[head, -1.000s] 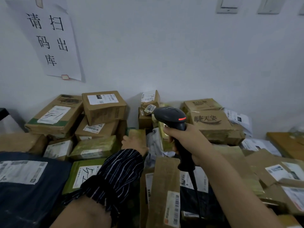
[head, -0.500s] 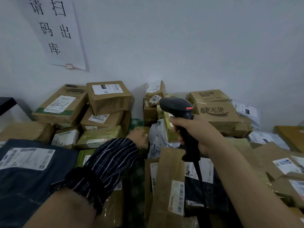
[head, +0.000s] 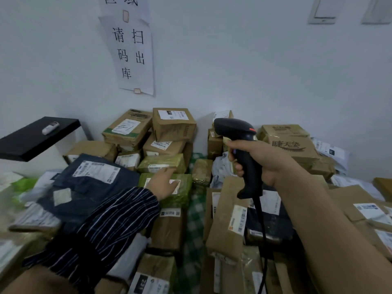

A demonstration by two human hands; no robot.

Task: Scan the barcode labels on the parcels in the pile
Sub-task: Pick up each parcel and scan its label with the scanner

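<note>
Parcels [head: 167, 228] lie heaped against the white wall, labels facing many ways. Item in hand: green-wrapped parcel [head: 184, 196], middle of the pile, just in front of the stacked cardboard boxes [head: 174, 126]. Its white label [head: 177, 184] faces up, partly covered by the left hand [head: 162, 184], which lies flat on it with fingers straight, gripping nothing. Right hand [head: 263, 158] is wrapped tight round the handle of the black scanner [head: 233, 129], held above and to the right of the green parcel. The scanner's head seems aimed leftward over the pile rather than down at the label. Cable [head: 263, 230] hangs from the handle across the near parcels. Judgement: the step is presenting this label. To do it well, slide the left fingers clear of the barcode, press the wrap flat against creases and glare, tip the scanner head down onto the label, and hold both steady. Dark blue bag [head: 89, 187] lies left of the green parcel, black shelf [head: 31, 139] beyond it, paper sign [head: 131, 56] on the wall.
</note>
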